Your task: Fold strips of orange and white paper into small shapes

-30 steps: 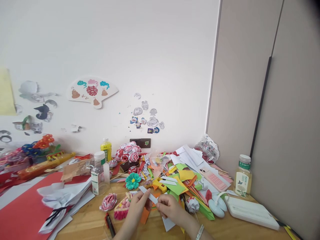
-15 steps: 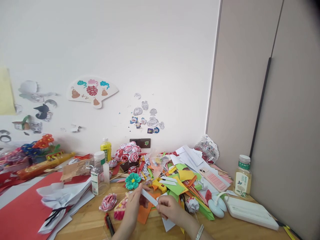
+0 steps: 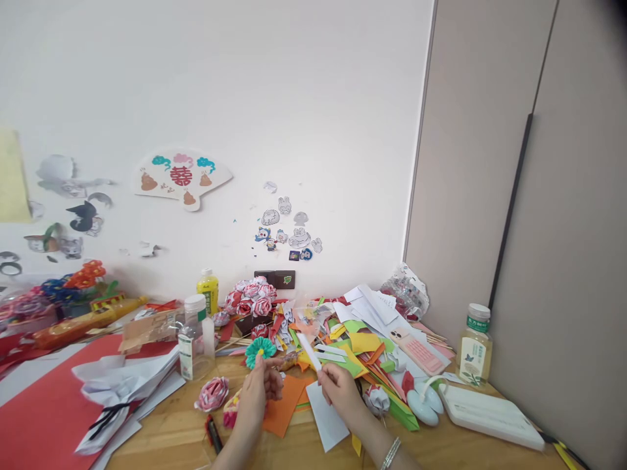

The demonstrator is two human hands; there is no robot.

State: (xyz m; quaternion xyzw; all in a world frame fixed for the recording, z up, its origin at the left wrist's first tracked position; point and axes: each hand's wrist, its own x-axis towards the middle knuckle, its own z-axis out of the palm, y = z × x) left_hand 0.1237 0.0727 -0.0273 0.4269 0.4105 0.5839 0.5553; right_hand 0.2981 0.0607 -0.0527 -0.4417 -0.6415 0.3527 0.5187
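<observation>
A narrow white paper strip (image 3: pixel 309 352) stands tilted up from my right hand (image 3: pixel 340 391), its lower end pinched between thumb and fingers. My left hand (image 3: pixel 264 385) is apart from the strip, with thumb and index finger spread and the other fingers loosely bent; nothing shows in it. Just beyond its fingertips is a teal flower with a yellow centre (image 3: pixel 260 351). Under and between my hands lie an orange paper sheet (image 3: pixel 284 408) and a white paper piece (image 3: pixel 327 418). A pink box (image 3: pixel 230 412) is partly hidden behind my left wrist.
A crumpled red-and-white paper rose (image 3: pixel 214 394) and a pen (image 3: pixel 213 434) lie left of my hands. Coloured paper scraps (image 3: pixel 365 343), a pink phone (image 3: pixel 418 352) and a white device (image 3: pixel 492 416) spread rightward. Bottles (image 3: pixel 474 346) stand on the wooden table (image 3: pixel 161 434).
My left hand has let go of the strip and moved slightly left and down, its fingers parting. The strip, held by my right hand alone, has swung more upright.
</observation>
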